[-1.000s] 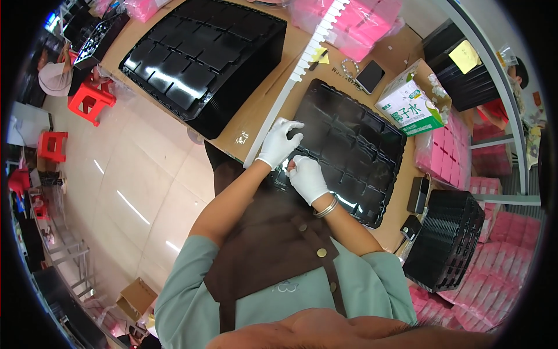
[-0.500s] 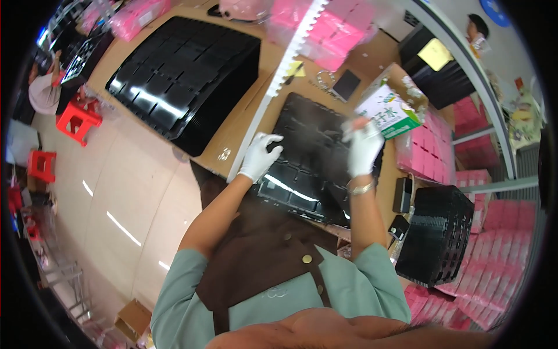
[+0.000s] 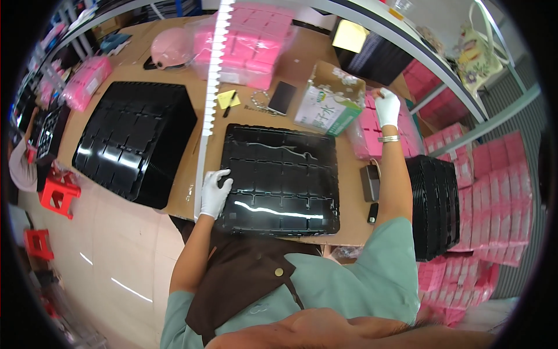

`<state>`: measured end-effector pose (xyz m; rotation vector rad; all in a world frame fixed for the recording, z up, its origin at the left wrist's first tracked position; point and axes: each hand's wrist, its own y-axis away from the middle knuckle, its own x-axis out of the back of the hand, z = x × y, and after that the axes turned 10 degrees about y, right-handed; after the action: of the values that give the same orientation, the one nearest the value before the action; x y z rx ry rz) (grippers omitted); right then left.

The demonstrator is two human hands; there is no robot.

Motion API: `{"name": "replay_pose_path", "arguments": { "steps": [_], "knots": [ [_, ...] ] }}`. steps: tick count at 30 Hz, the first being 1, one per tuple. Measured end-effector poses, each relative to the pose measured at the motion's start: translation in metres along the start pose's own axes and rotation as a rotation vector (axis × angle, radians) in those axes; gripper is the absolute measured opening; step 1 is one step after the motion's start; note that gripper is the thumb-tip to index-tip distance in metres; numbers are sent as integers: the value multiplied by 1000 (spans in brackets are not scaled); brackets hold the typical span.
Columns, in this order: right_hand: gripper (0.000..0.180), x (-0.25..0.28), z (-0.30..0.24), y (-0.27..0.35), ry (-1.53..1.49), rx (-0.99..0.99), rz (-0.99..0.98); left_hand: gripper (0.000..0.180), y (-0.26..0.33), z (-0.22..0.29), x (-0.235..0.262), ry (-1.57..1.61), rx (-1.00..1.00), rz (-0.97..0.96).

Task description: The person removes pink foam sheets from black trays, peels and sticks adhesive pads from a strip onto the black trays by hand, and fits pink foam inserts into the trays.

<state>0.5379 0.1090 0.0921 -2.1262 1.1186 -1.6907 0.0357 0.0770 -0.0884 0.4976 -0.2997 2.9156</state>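
In front of me lies a black plastic tray (image 3: 280, 181) with a grid of shallow cells, glossy under the light. My left hand (image 3: 215, 193), in a white glove, is at its left edge, thumb and forefinger curved and apart. My right hand (image 3: 387, 108), also gloved with bare fingertips showing, is raised over pink wrapped packs (image 3: 383, 135), just right of an open carton (image 3: 330, 99). Its fingers are drawn together; whatever they hold, if anything, is too small to make out.
A tall stack of black trays (image 3: 135, 139) stands left, another (image 3: 436, 206) at the right. A white notched upright (image 3: 209, 110) rises beside the tray. Behind are a phone (image 3: 282, 97), a pen (image 3: 229, 104) on yellow paper, a pink helmet (image 3: 171, 47) and pink bundles (image 3: 244, 46).
My right hand has gone from above the tray to the right, past the carton. The left hand stays at the tray's left edge. My view has turned, so the tray appears straighter.
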Motion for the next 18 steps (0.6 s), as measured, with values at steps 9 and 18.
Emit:
{"name": "replay_pose_path", "arguments": {
  "steps": [9, 18],
  "knots": [
    [12, -30, 131, 103, 167, -106, -192, 25, -1, 5, -2, -7, 44, -21],
    [19, 17, 180, 48, -549, -468, 320, 23, 5, 48, 0, -481, -289, 76]
  ]
}}
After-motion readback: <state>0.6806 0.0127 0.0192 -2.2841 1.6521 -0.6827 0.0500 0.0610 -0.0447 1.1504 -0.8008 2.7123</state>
